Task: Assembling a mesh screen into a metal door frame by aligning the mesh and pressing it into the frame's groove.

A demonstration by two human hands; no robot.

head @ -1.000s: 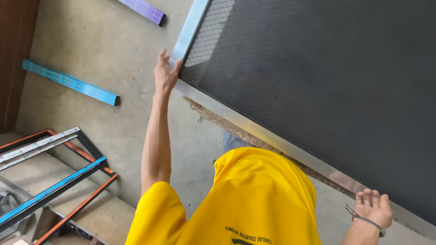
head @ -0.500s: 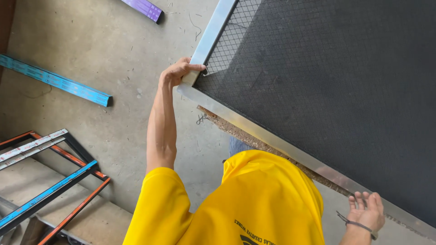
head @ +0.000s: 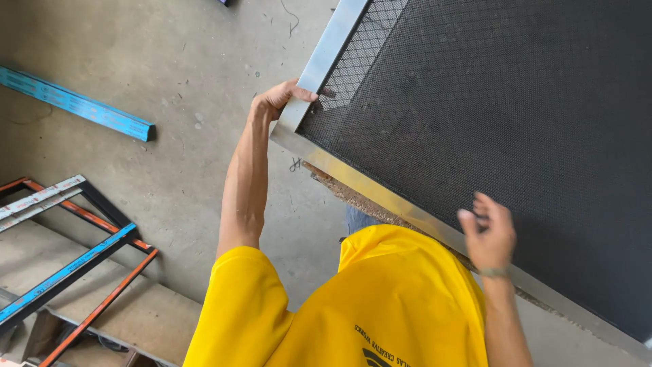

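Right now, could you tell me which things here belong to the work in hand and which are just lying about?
In hand:
left hand gripping the metal frame at its corner
right hand over the black mesh

Lying about:
blue bar on the concrete floor
stacked frames at left

I cannot see the whole mesh frame (head: 380, 194), which the top, right and bottom picture edges cut off, nor the left hand (head: 282, 100) fingertips hidden behind its rail, nor the blurred right hand (head: 487, 234), nor the board (head: 339, 190) mostly hidden beneath it.
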